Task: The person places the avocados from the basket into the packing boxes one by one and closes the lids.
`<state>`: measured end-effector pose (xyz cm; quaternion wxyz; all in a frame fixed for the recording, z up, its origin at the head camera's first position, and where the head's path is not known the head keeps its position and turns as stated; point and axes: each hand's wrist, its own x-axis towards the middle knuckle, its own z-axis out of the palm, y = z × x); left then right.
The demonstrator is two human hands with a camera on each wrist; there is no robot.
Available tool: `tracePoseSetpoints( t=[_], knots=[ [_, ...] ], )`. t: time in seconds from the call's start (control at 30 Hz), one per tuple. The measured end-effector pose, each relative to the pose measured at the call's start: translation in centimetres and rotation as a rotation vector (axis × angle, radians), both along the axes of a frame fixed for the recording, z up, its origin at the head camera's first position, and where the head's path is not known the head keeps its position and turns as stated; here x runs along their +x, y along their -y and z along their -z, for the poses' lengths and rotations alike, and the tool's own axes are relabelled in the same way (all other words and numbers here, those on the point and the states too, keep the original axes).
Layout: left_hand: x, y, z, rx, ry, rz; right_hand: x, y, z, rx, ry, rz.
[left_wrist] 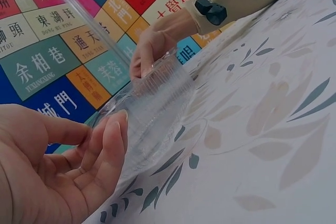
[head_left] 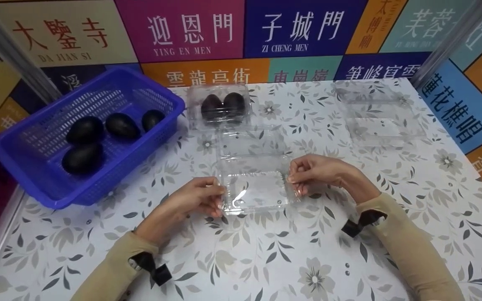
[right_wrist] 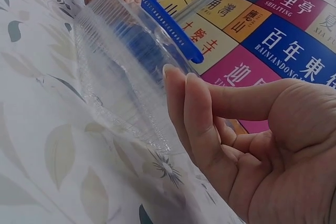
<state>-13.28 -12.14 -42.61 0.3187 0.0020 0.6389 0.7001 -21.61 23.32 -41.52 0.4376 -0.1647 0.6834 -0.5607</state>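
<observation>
An opened clear plastic clamshell box (head_left: pixel 253 190) lies in front of me on the table, its lid (head_left: pixel 251 142) folded back away from me. With thumb and fingers my left hand (head_left: pixel 197 194) pinches the box's left edge. Opposite, my right hand (head_left: pixel 316 173) pinches the right edge between thumb and fingers. Both wrist views show the ribbed side of the box between the hands. Behind it stands a closed clear box (head_left: pixel 195 117) holding two dark, egg-shaped objects (head_left: pixel 233 103).
At the left sits a blue plastic basket (head_left: pixel 88 190) with several black egg-shaped objects (head_left: pixel 84 159) inside. Another open clear clamshell box (head_left: pixel 383 121) lies at the back right. A flower-patterned cloth covers the table (head_left: pixel 274 259); panels with lettering (head_left: pixel 295 29) rise behind it.
</observation>
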Motion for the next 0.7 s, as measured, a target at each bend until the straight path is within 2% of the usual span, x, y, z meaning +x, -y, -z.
tracePoseSetpoints(
  t=[0.3, 0.7],
  knots=[
    [-0.18, 0.49, -0.26, -0.009, 0.02, 0.013, 0.04, 0.43, -0.2, -0.009, 0.014, 0.003],
    [-0.2, 0.78, -0.85, -0.048, -0.006, 0.064, 0.0, 0.24, 0.15, -0.064, 0.047, 0.023]
  ],
)
